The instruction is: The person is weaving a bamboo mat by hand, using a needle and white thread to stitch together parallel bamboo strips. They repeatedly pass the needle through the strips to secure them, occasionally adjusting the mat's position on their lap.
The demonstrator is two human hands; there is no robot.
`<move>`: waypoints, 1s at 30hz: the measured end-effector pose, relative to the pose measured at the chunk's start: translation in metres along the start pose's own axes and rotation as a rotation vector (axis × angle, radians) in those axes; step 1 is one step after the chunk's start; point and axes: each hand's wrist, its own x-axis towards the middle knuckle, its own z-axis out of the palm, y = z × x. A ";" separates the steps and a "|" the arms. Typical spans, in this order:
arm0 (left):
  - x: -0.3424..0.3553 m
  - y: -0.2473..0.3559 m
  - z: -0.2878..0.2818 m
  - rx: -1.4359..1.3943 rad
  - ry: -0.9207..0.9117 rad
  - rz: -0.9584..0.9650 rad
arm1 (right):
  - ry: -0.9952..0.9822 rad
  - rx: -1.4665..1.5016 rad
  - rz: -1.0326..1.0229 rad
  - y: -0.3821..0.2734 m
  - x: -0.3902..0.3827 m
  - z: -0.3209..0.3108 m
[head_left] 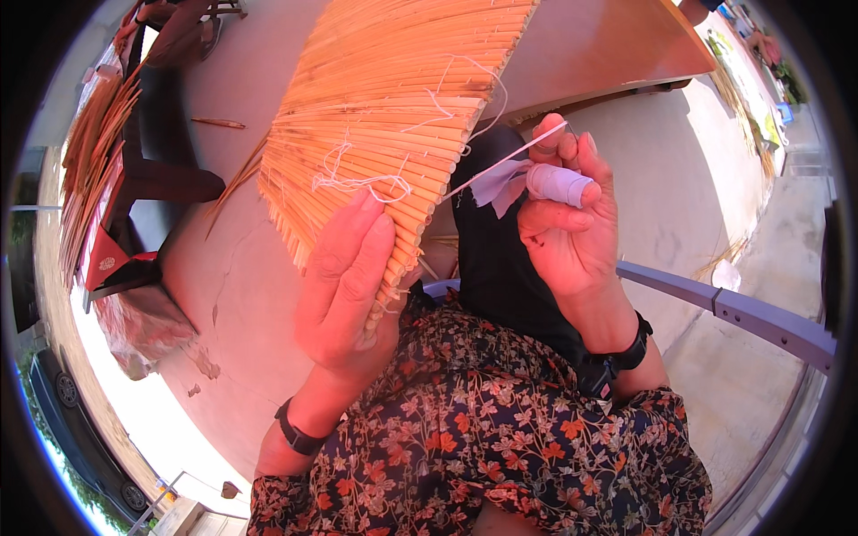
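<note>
L hand flat against the near lower edge of a reed mat, fingers straight up along the back, thumb side pinching the mat's edge, so it's holding the mat up, tilted. Loose white stitches lie across the mat near the fingertips. R hand just right of the mat, curled shut w/ a white thread pulled taut from the mat's edge to its fingertips; index finger wrapped in white tape. Needle not visible. Black bands on both wrists, floral sleeves below. More reeds stacked at far left, well apart.
</note>
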 end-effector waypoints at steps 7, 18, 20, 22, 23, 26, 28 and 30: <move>-0.011 -0.008 0.000 0.017 0.001 0.067 | 0.012 -0.003 -0.054 0.003 0.004 -0.009; -0.014 -0.007 -0.003 0.030 0.025 0.054 | -0.251 -0.194 -0.021 0.020 0.001 0.007; -0.013 -0.008 -0.004 0.033 0.020 0.064 | -0.192 -0.203 -0.035 0.024 -0.004 0.009; -0.014 -0.009 -0.004 0.037 0.022 0.070 | -0.224 -0.255 -0.003 0.025 -0.007 0.008; -0.014 -0.008 -0.004 0.039 0.025 0.070 | -0.270 -0.287 0.030 0.023 -0.007 0.007; -0.014 -0.010 -0.006 0.042 -0.002 0.077 | -0.447 -0.339 0.159 0.020 -0.007 0.006; -0.013 -0.011 -0.008 0.036 -0.009 0.073 | -0.471 -0.359 0.195 0.023 -0.007 0.010; -0.013 -0.011 -0.008 0.022 0.006 0.060 | -0.400 -0.376 0.108 0.031 -0.011 0.015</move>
